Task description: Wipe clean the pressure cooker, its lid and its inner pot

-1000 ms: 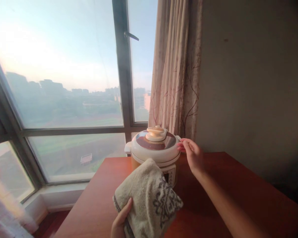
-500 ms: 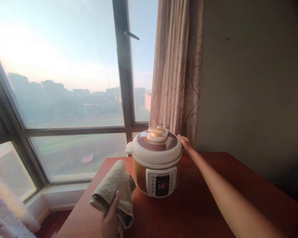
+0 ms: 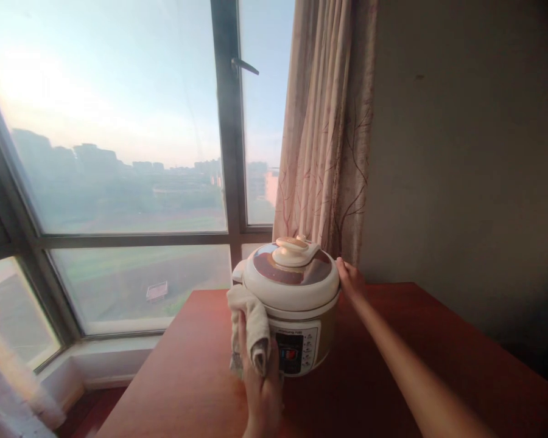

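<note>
A white and gold electric pressure cooker [image 3: 296, 298] stands on the table, its lid on and its control panel facing me. My left hand [image 3: 260, 377] is closed around a folded beige cloth [image 3: 251, 310]. The cloth lies against the cooker's front left side and covers part of the panel's left edge. At the cooker's right side, just below the lid's rim, my right hand [image 3: 351, 280] grips it; the side handle there is hidden by the fingers. Another side handle [image 3: 238, 272] sticks out on the left, above the cloth.
The reddish-brown table [image 3: 187, 365] carries the cooker. Behind it is a large window [image 3: 137, 152] with a dark frame, and a beige curtain [image 3: 324, 134] hangs at the back. A grey wall [image 3: 456, 152] rises on the right. Another curtain [image 3: 13, 389] shows at lower left.
My left hand has brought the cloth right, from beside the cooker onto its front left side. The cooker is turned slightly and sits a little nearer. My right hand stays at its right side.
</note>
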Tool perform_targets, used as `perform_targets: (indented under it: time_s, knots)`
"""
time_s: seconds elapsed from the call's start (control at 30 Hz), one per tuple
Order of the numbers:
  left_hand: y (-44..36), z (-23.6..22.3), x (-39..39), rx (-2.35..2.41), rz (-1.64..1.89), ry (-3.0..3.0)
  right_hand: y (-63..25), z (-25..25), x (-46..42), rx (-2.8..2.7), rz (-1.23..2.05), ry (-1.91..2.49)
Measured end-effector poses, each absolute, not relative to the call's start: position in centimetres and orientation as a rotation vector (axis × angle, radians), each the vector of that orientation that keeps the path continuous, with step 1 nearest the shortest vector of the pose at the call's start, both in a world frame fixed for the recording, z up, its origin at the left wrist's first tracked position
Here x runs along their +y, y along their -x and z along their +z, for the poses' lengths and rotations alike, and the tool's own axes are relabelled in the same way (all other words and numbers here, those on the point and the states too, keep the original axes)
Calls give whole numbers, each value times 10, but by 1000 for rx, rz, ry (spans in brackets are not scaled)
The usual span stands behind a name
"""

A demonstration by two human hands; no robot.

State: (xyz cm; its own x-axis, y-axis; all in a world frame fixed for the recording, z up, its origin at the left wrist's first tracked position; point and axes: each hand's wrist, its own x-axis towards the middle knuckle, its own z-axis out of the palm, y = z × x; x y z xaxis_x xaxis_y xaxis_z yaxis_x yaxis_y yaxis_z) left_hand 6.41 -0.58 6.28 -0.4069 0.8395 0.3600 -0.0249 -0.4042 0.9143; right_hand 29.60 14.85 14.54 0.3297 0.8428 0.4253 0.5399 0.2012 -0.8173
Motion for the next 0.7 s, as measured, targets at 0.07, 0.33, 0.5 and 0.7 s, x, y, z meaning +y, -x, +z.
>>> perform_targets:
  time_s: [0.07, 0.33, 0.5, 0.7]
  knots:
    - [-72, 67, -8, 1250, 1965, -1480, -295, 146, 149, -1339, 330, 1465]
    - [-58, 120, 15, 1354, 1786, -2402, -294, 148, 145, -1343, 320, 1469]
    - [-31, 161, 55, 1223, 1899, -2123, -295, 148, 144, -1338, 310, 1478]
    - [4, 160, 111, 1240, 1931, -1562, -296, 144, 147, -1327, 290, 1474]
